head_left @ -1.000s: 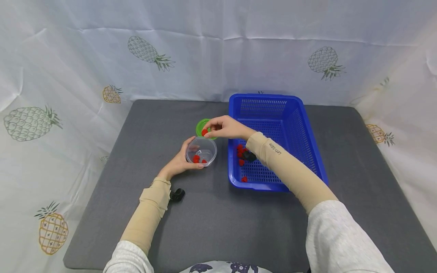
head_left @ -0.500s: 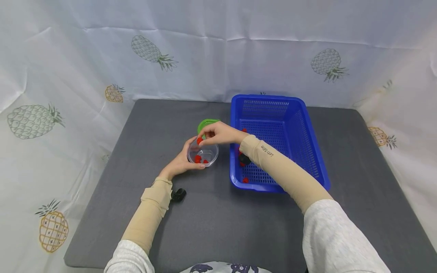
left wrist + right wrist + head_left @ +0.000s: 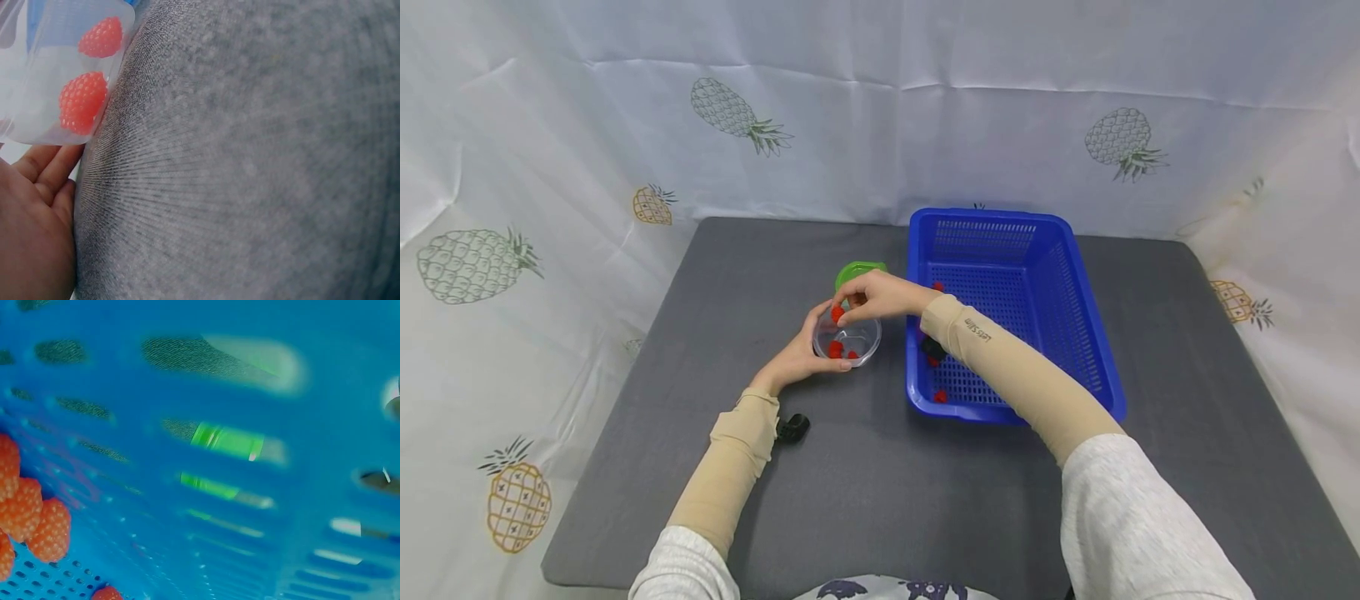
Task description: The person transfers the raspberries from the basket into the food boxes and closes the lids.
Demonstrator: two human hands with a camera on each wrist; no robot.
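My left hand (image 3: 800, 354) grips a small clear plastic cup (image 3: 872, 340) by its side, thumb at the near rim and fingers round the far side. Two red raspberries (image 3: 83, 103) lie inside, seen through the clear wall in the left wrist view. Over the cup's far rim, my right hand (image 3: 880, 295) pinches another raspberry (image 3: 837, 314) between thumb and fingertips. A green lid (image 3: 856, 270) lies just behind the cup, partly covered by the right hand. The right wrist view shows neither the right hand nor its raspberry.
A blue perforated basket (image 3: 1112, 400) stands right of the cup, under my right forearm. Several raspberries (image 3: 50, 530) lie along its left side, partly hidden by the wrist and its black camera (image 3: 933, 347). Another black camera (image 3: 793, 428) sits at the left wrist.
My right hand has come from over the green lid toward me, bringing its raspberry over the cup, and has barely moved in the last half second. The left hand keeps its grip.
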